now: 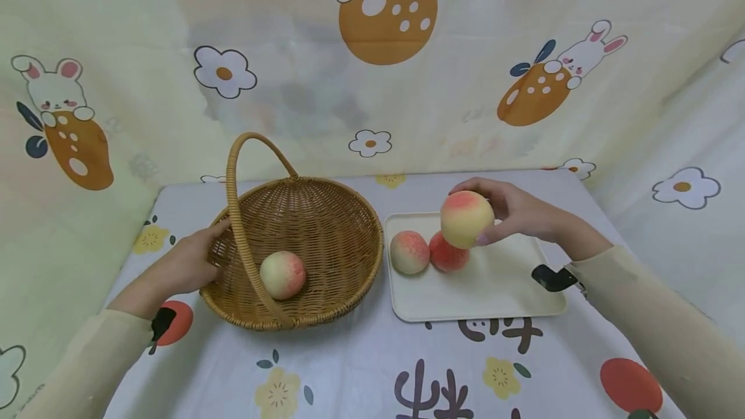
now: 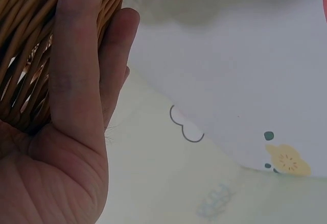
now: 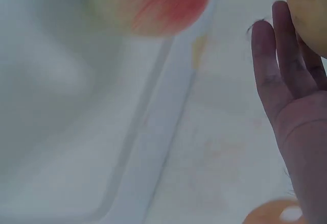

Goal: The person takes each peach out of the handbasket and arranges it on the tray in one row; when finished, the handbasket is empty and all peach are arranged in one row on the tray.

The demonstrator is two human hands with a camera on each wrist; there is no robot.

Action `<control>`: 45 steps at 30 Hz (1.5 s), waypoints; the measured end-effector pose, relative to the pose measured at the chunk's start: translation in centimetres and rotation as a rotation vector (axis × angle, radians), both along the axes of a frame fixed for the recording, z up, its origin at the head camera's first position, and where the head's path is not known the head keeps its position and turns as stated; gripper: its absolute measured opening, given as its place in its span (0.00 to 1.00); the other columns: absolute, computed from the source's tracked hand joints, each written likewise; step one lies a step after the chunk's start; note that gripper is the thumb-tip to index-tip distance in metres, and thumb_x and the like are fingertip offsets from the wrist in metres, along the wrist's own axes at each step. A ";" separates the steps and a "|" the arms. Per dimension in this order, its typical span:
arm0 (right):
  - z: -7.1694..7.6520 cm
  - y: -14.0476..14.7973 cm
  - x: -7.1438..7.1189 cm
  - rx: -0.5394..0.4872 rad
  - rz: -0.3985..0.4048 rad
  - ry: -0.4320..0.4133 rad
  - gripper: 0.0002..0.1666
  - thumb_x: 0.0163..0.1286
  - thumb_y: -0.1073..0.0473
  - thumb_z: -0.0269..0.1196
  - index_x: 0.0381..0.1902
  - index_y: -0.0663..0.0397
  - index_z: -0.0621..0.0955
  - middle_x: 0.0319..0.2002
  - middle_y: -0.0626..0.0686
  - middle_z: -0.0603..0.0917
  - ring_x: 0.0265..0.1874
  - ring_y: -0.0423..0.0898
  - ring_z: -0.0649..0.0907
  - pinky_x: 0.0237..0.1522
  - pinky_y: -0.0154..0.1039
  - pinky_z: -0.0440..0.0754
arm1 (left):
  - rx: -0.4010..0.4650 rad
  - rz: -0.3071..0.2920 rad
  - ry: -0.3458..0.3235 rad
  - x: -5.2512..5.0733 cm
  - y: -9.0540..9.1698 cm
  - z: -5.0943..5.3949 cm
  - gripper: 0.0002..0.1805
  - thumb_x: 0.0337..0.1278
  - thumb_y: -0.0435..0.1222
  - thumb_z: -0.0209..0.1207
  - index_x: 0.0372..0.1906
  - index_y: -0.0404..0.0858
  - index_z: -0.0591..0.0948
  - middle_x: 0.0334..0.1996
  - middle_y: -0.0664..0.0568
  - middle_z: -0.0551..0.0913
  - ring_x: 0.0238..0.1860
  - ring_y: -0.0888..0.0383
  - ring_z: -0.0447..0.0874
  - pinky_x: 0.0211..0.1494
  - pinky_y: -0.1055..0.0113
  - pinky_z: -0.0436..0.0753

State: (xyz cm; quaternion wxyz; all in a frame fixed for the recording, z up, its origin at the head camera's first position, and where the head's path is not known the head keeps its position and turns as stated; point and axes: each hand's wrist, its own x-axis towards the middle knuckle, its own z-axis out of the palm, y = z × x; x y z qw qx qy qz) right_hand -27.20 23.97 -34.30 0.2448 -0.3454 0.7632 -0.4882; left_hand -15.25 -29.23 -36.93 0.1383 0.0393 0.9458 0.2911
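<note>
A yellow and pink peach (image 1: 467, 219) is gripped by the right hand (image 1: 512, 209) above the tray; in the right wrist view the same peach (image 3: 310, 15) rests against the fingers of the right hand (image 3: 299, 91). Two more peaches, one pale and pink (image 1: 410, 252) and one redder (image 1: 447, 255), lie side by side at the left of the cream tray (image 1: 495, 290). The left hand (image 1: 189, 260) grips the left rim of the wicker basket (image 1: 337, 238), which holds one peach (image 1: 282, 275). In the left wrist view, fingers of the left hand (image 2: 76, 91) lie along the wicker (image 2: 25, 45).
The basket's tall arched handle (image 1: 237, 212) stands up near the left hand. The basket's right rim is close to the tray's left edge. A patterned cloth (image 1: 343, 374) covers the table, and a patterned curtain (image 1: 279, 31) hangs behind it.
</note>
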 end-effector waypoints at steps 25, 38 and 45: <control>-6.7 6.8 -0.2 0.308 -0.155 -0.027 0.44 0.50 0.55 0.78 0.66 0.48 0.74 0.60 0.53 0.78 0.56 0.56 0.77 0.55 0.51 0.76 | 0.002 0.014 -0.011 0.4 0.2 -0.1 0.51 0.48 0.21 0.63 0.79 0.26 0.51 0.68 0.21 0.63 0.62 0.26 0.69 0.47 0.45 0.84; -6.8 6.5 0.2 0.366 -0.148 0.068 0.46 0.49 0.57 0.79 0.67 0.52 0.75 0.60 0.54 0.77 0.56 0.55 0.76 0.54 0.53 0.76 | -0.001 0.013 -0.002 0.3 0.1 -0.2 0.52 0.47 0.21 0.63 0.79 0.27 0.51 0.67 0.20 0.63 0.61 0.26 0.69 0.46 0.46 0.85; -6.6 5.5 0.4 0.416 -0.121 0.075 0.48 0.48 0.56 0.79 0.68 0.48 0.75 0.63 0.54 0.74 0.58 0.57 0.74 0.53 0.53 0.76 | 0.004 0.009 -0.002 0.2 0.2 -0.2 0.53 0.46 0.21 0.64 0.79 0.28 0.52 0.68 0.21 0.63 0.63 0.26 0.67 0.50 0.43 0.83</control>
